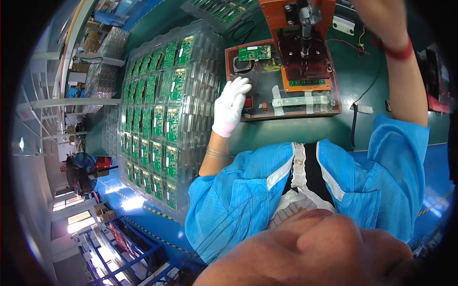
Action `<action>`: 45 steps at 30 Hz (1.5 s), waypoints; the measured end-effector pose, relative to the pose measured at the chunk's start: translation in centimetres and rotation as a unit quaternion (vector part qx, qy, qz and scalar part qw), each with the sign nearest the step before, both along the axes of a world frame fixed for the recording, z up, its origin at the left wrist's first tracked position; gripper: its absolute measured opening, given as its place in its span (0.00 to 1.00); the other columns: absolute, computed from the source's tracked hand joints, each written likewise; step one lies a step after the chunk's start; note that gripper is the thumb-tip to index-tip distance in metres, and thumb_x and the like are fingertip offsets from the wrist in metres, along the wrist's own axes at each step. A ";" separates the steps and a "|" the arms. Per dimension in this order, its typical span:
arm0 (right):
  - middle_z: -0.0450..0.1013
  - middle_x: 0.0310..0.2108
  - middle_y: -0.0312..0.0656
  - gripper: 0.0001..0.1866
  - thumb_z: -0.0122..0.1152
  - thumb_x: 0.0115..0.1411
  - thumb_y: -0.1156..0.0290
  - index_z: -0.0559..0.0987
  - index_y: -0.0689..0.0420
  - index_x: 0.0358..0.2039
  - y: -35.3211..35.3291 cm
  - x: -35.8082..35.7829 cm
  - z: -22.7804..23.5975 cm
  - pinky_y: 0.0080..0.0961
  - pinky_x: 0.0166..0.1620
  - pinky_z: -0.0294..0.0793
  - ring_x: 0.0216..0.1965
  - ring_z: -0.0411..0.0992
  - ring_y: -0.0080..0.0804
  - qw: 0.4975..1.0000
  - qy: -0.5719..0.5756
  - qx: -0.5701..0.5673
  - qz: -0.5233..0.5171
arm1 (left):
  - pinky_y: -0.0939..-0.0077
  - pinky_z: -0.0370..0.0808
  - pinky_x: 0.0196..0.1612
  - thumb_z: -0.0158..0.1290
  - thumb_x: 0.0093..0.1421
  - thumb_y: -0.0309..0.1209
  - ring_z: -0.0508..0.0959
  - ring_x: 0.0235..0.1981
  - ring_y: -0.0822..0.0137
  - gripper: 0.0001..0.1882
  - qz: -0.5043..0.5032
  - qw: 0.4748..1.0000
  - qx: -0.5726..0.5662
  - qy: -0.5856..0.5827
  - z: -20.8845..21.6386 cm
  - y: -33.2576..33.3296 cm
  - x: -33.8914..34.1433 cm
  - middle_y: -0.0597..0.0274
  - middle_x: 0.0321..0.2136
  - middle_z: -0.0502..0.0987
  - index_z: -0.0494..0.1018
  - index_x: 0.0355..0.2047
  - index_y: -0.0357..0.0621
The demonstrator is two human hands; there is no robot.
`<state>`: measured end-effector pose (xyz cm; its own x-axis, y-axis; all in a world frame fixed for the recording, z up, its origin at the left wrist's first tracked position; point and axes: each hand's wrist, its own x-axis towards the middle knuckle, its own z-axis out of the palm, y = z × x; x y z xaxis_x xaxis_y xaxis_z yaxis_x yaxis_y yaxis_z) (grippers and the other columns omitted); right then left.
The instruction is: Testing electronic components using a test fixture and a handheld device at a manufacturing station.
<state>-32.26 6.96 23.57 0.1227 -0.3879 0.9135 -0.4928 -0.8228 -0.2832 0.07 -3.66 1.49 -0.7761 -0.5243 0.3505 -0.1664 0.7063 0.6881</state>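
Note:
My left hand (232, 106), in a white glove, rests at the left edge of a clear-topped fixture box (260, 113) with its fingers stretched out and nothing in them. A green circuit board (254, 53) lies on top of that box, just beyond my fingertips. On the box stands an orange press (280, 19) with a metal clamp lever (310, 20) and a dark translucent plate. Below the plate, a strip of green board (307, 83) shows in an orange holder. Bare and raised at the upper right, my right hand (381, 19) is beside the press; its fingers are cut off by the frame's top.
Stacked clear trays (191, 114) of green circuit boards stand left of my left hand. Another board tray (224, 10) lies at the far side. Thin wires and a black cable (354, 126) cross the green mat on the right. A black fan (81, 174) stands on the floor.

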 end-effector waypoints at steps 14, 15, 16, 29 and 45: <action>0.81 0.42 0.51 0.20 0.62 0.54 0.87 0.79 0.64 0.48 11.4 0.9 -11.2 0.20 0.36 0.77 0.30 0.76 0.30 0.971 -0.084 0.171 -0.147 | 0.69 0.56 0.70 0.54 0.57 0.24 0.58 0.71 0.54 0.30 0.152 0.978 0.145 0.000 -0.7 0.2 -0.6 0.46 0.69 0.59 0.69 0.62 0.38; 0.81 0.42 0.51 0.20 0.61 0.54 0.88 0.79 0.64 0.49 11.9 0.9 -13.0 0.20 0.35 0.76 0.30 0.75 0.29 0.947 -0.177 0.227 -0.140 | 0.69 0.56 0.71 0.54 0.57 0.24 0.57 0.72 0.54 0.30 0.154 0.976 0.154 -0.005 -0.8 0.3 0.0 0.45 0.70 0.58 0.68 0.63 0.39; 0.81 0.41 0.51 0.20 0.60 0.54 0.88 0.78 0.64 0.49 12.1 0.9 -14.5 0.19 0.35 0.76 0.30 0.75 0.29 0.912 -0.267 0.282 -0.131 | 0.68 0.56 0.71 0.55 0.57 0.24 0.56 0.72 0.54 0.31 0.157 0.974 0.163 -0.010 -0.8 0.3 0.5 0.45 0.70 0.57 0.68 0.63 0.39; 0.81 0.46 0.45 0.25 0.68 0.47 0.84 0.79 0.67 0.49 13.6 1.2 -22.0 0.20 0.44 0.76 0.36 0.77 0.28 0.827 -0.176 0.485 -0.224 | 0.67 0.62 0.68 0.54 0.56 0.19 0.65 0.67 0.54 0.25 0.173 0.985 0.015 0.001 -0.1 1.2 -1.8 0.46 0.66 0.65 0.73 0.56 0.37; 0.82 0.37 0.42 0.24 0.72 0.46 0.80 0.81 0.64 0.47 13.3 1.3 -22.5 0.20 0.39 0.75 0.32 0.75 0.27 0.828 -0.216 0.476 -0.202 | 0.66 0.65 0.65 0.55 0.54 0.19 0.69 0.63 0.52 0.22 0.169 0.985 -0.011 0.012 -0.1 1.2 -2.2 0.47 0.62 0.70 0.76 0.52 0.36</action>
